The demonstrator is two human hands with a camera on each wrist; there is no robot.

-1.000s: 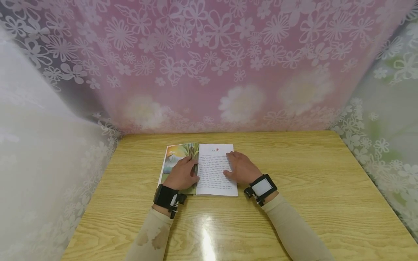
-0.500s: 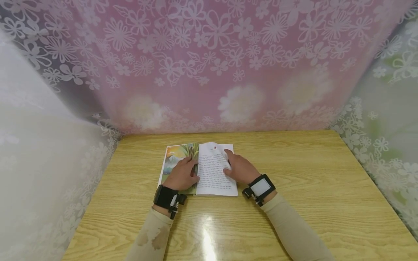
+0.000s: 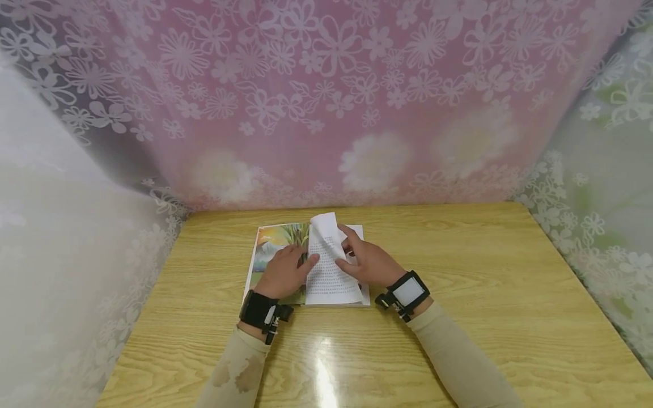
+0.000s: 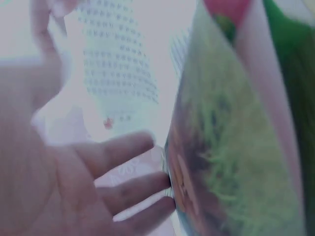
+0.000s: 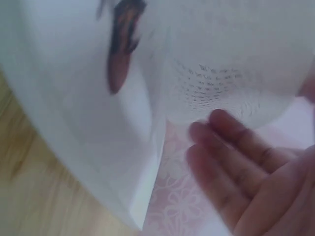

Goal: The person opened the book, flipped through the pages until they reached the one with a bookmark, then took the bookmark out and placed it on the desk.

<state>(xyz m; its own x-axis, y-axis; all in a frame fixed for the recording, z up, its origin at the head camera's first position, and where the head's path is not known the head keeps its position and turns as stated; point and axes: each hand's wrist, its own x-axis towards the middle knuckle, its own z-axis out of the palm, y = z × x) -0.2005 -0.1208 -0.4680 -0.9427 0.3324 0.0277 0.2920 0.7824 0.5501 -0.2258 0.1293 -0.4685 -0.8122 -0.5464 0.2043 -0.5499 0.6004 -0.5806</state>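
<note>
A book (image 3: 270,237) lay open on the table (image 3: 459,260), apparently steadied by the left hand (image 3: 284,273), fingers apart, as the right hand (image 3: 374,264), thumb and fingers parted, seemingly propped a raised page (image 3: 326,275).

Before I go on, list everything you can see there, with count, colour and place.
Book: one, open, white pages with colour pictures, on the table
Picture page: one, orange, blue-grey and green, book's left side
Raised text page: one, white with dark print, curling up between the hands
Table: one, yellow-brown wood grain, under the book
Back hanging: one, pink with white flowers, behind the table
Side hangings: two, pale with floral patterns, left and right of the table
Sleeves: two, beige, on the forearms; left one brown-stained
Wrist straps: two, black, one per wrist
Left hand: one, bare, on the book
Right hand: one, bare, at the raised page's right edge
</note>
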